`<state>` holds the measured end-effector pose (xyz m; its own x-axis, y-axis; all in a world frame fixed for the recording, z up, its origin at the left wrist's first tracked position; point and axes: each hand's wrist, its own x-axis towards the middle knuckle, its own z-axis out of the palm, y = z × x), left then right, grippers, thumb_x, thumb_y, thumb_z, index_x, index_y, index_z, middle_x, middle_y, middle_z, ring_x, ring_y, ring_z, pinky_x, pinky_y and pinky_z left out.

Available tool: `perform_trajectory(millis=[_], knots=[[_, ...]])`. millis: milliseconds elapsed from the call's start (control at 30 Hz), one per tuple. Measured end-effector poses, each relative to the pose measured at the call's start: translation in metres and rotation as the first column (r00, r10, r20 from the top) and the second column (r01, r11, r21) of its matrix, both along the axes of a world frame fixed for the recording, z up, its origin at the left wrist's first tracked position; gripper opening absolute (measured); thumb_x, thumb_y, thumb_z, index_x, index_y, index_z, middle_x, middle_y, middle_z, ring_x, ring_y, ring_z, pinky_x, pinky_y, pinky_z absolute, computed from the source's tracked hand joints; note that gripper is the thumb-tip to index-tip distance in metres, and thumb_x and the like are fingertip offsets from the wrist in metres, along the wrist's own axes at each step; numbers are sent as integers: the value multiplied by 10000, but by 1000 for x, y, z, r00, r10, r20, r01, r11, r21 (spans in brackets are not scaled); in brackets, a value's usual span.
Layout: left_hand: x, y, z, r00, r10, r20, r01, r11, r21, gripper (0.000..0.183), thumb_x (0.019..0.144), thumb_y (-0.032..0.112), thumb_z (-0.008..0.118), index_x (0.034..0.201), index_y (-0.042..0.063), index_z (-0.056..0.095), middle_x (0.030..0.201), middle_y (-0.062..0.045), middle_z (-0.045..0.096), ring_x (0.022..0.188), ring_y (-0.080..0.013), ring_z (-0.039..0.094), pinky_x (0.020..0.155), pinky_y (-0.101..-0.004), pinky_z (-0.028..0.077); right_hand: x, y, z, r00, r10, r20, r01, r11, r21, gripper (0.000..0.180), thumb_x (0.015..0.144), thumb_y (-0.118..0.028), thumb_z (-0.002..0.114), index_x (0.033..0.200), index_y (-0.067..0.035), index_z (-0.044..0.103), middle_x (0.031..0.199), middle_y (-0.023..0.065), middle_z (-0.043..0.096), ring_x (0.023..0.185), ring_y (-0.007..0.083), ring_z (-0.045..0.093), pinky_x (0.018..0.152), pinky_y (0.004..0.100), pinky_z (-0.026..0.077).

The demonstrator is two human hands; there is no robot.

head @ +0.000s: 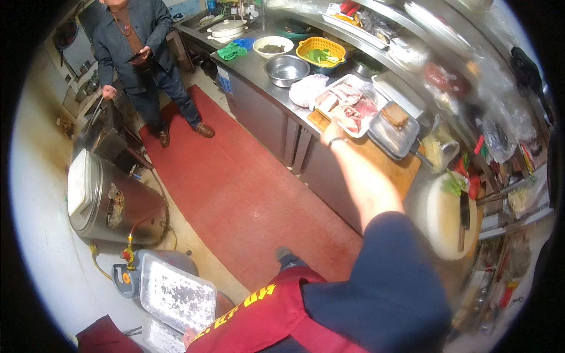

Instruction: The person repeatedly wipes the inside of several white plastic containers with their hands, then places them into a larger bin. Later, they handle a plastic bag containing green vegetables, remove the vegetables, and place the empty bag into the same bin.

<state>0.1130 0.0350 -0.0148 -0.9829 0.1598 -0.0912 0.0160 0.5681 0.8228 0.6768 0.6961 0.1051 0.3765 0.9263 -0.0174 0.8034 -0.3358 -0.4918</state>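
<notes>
My right hand is at the near corner of a white tray of raw meat, its fingers gripping the rim. The tray lies partly over a wooden board on the steel counter. A tied white plastic bag touches its left side, and a clear lidded container with a brown block on top stands at its right. Low at the left, my left hand, mostly hidden by my red apron, holds the edge of a clear plastic container with white patches.
A person stands at the far end of the red floor mat. A steel bowl and yellow basket stand on the counter. At the right, a cleaver lies on a round chopping board. A gas cylinder stands left.
</notes>
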Motion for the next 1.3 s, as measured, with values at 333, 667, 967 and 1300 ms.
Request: perform_trajectory(millis=[333, 667, 967, 1300], knots=[[21, 48, 21, 994, -31, 107, 25, 998, 55, 367, 857, 231, 731, 751, -47, 515, 708, -92, 552, 684, -152, 475, 634, -345, 448, 68, 87, 28, 865, 397, 306, -282, 890, -357, 621, 877, -140, 455, 1484, -221, 357, 1341, 213, 550, 1225, 369, 549, 1041, 458, 426], [40, 52, 14, 999, 30, 23, -29, 998, -57, 301, 879, 199, 711, 791, -45, 558, 689, -47, 540, 650, -126, 469, 575, -318, 415, 67, 99, 13, 901, 346, 263, -258, 913, -316, 556, 896, -140, 451, 1451, -157, 408, 1345, 224, 544, 1224, 359, 549, 1033, 443, 425], [53, 47, 4, 995, 100, 10, -100, 995, 22, 282, 866, 193, 726, 793, -29, 569, 682, -45, 545, 633, -125, 464, 559, -308, 408, 72, 103, 5, 919, 353, 173, -291, 907, -304, 580, 851, -92, 497, 1424, -53, 420, 1328, 236, 552, 1204, 354, 560, 1018, 390, 438], [101, 80, 61, 997, 68, 25, -71, 991, 115, 158, 822, 63, 680, 802, -30, 554, 739, -75, 591, 654, -141, 538, 594, -304, 447, -71, 70, 171, 897, 438, -64, -369, 821, 436, 204, 797, -136, 658, 938, 10, 679, 787, 184, 689, 722, 264, 673, 693, 367, 525]])
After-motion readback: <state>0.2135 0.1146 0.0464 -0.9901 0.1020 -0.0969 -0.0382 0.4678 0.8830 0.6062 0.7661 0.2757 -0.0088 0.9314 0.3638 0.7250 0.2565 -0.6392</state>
